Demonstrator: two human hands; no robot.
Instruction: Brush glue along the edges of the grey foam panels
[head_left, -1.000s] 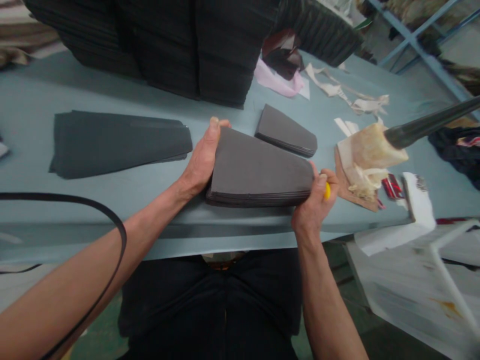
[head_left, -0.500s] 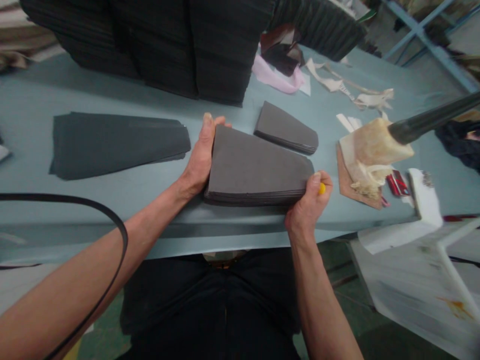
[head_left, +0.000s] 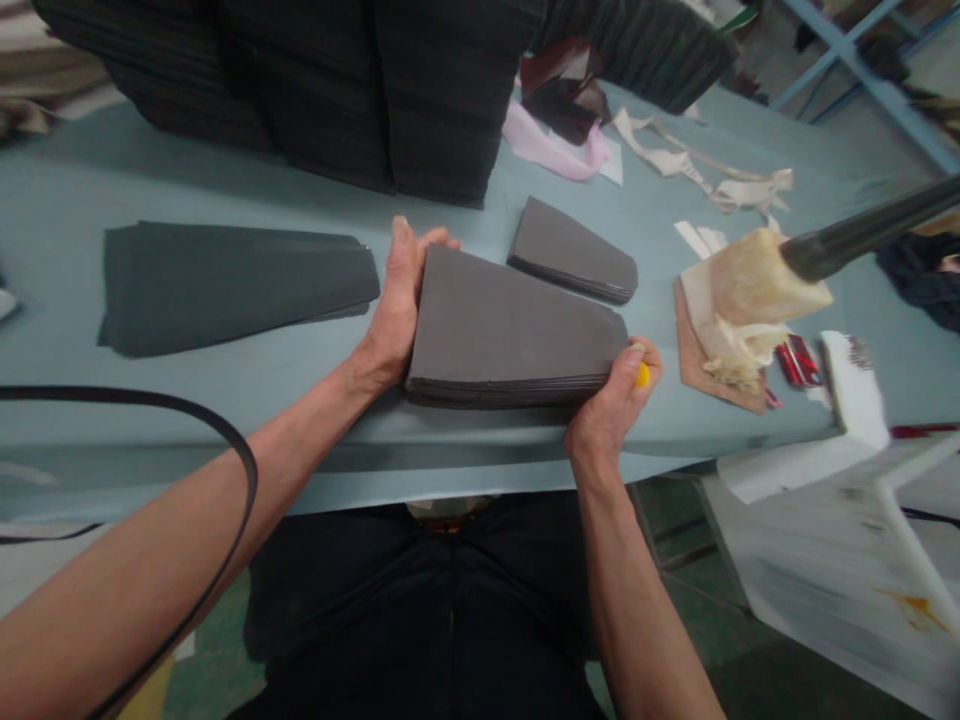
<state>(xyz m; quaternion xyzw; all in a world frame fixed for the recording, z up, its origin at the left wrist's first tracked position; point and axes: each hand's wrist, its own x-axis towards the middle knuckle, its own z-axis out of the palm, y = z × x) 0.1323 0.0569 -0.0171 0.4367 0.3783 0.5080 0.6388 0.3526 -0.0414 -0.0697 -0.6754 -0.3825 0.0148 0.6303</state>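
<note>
Grey stack (head_left: 517, 322) between open left hand (head_left: 396, 310), right hand (head_left: 616, 395) curled round yellow object (head_left: 643, 375).

Grey stack (head_left: 514, 325) between left grip (head_left: 397, 315) and right grip (head_left: 616, 398); yellow object (head_left: 643, 375) in right grip.

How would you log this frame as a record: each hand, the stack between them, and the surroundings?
Left hand: against the wide end of the larger gray stack
Right hand: at its narrow end, yellow object in grip
Stack shape: tapered, layered
Beyond it: smaller gray stack
Left side: dark tapered sheets
Right side: pale block with dark rod
Back: tall black stacks
</note>
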